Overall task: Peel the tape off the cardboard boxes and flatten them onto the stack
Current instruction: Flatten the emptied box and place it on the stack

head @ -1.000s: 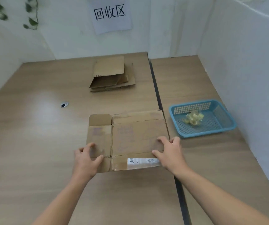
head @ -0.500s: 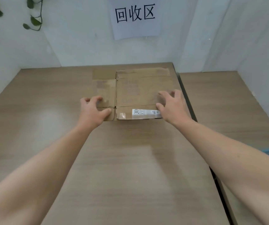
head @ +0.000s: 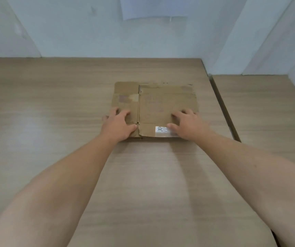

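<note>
Head view: the flattened box [head: 168, 104] lies long side crosswise just left of the table seam [head: 224, 107], and the left hand [head: 120, 124] and right hand [head: 189, 124], the latter nearer the seam, both press open-palmed on its near edge

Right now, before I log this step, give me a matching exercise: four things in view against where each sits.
1 left hand
2 right hand
3 white label
4 paper sheet

A hanging on the wall
B stuck on the flattened box, near flap
C pressing the box's narrow left panel
D pressing the box's wide right panel

Pairs: 1-C, 2-D, 3-B, 4-A
</note>
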